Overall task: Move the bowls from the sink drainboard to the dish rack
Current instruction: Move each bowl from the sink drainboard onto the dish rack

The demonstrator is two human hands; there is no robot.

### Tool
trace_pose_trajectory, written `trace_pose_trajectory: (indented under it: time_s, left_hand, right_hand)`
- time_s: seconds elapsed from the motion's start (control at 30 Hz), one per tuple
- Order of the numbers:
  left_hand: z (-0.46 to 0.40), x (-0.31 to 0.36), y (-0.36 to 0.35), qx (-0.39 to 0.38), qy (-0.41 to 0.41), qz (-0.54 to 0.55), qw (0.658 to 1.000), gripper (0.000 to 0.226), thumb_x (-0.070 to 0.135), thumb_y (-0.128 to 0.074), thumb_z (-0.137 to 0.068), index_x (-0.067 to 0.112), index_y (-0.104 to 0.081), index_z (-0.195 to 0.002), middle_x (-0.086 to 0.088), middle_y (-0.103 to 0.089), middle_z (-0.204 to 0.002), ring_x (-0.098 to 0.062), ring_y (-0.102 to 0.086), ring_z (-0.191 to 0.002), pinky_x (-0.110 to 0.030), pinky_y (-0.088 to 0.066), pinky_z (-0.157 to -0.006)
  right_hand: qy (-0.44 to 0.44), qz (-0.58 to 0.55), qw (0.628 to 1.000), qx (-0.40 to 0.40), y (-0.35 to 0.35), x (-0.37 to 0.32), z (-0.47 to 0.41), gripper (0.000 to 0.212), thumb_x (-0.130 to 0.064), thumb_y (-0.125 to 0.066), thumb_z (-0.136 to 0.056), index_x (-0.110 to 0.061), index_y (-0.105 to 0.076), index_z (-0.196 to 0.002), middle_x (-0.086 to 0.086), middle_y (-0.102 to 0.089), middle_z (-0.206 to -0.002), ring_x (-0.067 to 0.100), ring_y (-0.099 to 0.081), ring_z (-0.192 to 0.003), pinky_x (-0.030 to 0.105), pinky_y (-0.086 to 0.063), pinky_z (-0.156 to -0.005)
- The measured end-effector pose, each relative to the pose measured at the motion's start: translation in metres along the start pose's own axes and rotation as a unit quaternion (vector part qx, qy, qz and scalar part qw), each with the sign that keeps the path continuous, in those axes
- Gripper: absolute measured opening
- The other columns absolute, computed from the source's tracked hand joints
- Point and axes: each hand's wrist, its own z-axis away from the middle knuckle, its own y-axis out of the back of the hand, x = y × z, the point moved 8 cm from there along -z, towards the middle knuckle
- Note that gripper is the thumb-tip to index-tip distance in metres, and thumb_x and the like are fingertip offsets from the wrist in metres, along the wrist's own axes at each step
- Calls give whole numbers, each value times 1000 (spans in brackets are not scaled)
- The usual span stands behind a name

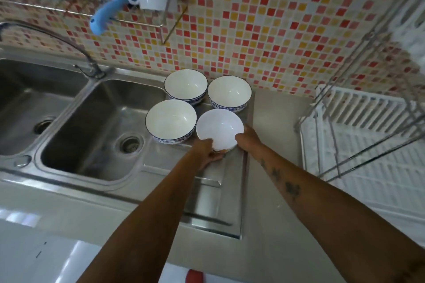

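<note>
Both hands, left hand (208, 153) and right hand (247, 136), clasp the plain white bowl (219, 130) by its sides at the drainboard's (207, 202) near-right among three patterned bowls; likely rigid, glazed-slick and breakable, best gripped under rim.

Four bowls (219, 128) crowd the far end of the drainboard (213, 202), touching or nearly so, with no gap between them for fingers. The drainboard's near half lies bare. Right of it, a bare counter strip (276, 145) leads to the rack (368, 145), whose slanting metal rods (358, 158) cross above its tray.
</note>
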Motion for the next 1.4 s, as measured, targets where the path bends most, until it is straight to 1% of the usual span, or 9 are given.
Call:
trace_pose_trajectory:
  time_s: [0.27, 0.43, 0.53, 0.63, 0.73, 0.93, 1.1, 1.3, 1.4]
  left_hand:
    - [-12, -3, 5, 22, -19, -4, 1000, 59, -6, -25, -93, 13, -26, -149, -23, -36, -150, -49, -46, -129, -50, -50, -86]
    - [11, 15, -9, -32, -78, 1, 996, 76, 4, -44, -71, 20, -32, -144, -18, -45, -143, -47, -50, -124, -51, -61, -70]
    - [39, 48, -24, -38, -123, 28, 991, 61, 14, -54, -85, 24, -33, -141, -23, -44, -144, -47, -52, -123, -63, -54, -85]
    - [93, 102, -62, -126, -192, 51, 972, 53, 47, -38, -99, 26, -33, -147, -19, -48, -143, -36, -56, -120, -58, -56, -87]
    - [160, 157, -110, -218, -218, 66, 949, 68, 68, -27, -90, 30, -39, -145, -12, -52, -140, -35, -55, -119, -59, -52, -87]
    - [286, 221, -226, -340, -305, 1, 890, 59, 64, -32, -92, 30, -54, -135, -10, -58, -138, -38, -57, -122, -60, -46, -99]
    - [316, 184, -327, -418, -264, -58, 867, 63, 67, -37, -90, 30, -52, -138, -12, -57, -140, -40, -59, -121, -60, -47, -98]
    - [315, 111, -413, -469, -191, -71, 860, 58, 65, -39, -91, 29, -56, -133, -16, -57, -138, -44, -56, -123, -63, -44, -101]
    - [320, 84, -454, -500, -157, -88, 847, 58, 65, -39, -91, 30, -54, -134, -17, -54, -142, -45, -53, -127, -64, -39, -105]
  right_hand:
    - [13, -4, 1000, 4, -2, -3, 11, 55, -2, -45, -84, -7, -42, -140, 17, -52, -139, 35, -50, -126, 28, -40, -92]
    - [34, -54, 998, 7, 13, -21, 28, 54, 0, -41, -87, -10, -42, -140, 14, -52, -139, 33, -50, -125, 24, -47, -78]
    - [83, -103, 991, 27, 32, -65, 52, 53, -1, -40, -90, -14, -39, -140, 11, -51, -138, 30, -50, -124, 31, -56, -76]
    - [153, -117, 979, 69, 68, -119, 85, 55, -3, -41, -91, -17, -36, -143, 10, -49, -139, 29, -50, -124, 38, -49, -94]
    - [241, -145, 954, 108, 122, -175, 135, 57, 1, -39, -90, -16, -35, -143, 10, -48, -139, 28, -49, -123, 35, -48, -89]
    - [404, -141, 879, 210, 266, -247, 270, 62, 6, -35, -86, -16, -31, -143, 11, -40, -143, 28, -45, -124, 26, -41, -84]
    - [416, -123, 857, 277, 364, -208, 328, 64, 9, -35, -80, -20, -40, -136, 3, -49, -126, 21, -50, -113, 23, -44, -71]
    - [331, -116, 874, 337, 437, -123, 339, 68, 5, -31, -88, -22, -25, -150, 7, -33, -153, 29, -37, -136, 35, -40, -91]
    - [314, -136, 864, 369, 473, -89, 349, 66, 4, -32, -86, -25, -32, -146, 7, -42, -143, 28, -45, -124, 40, -47, -85]
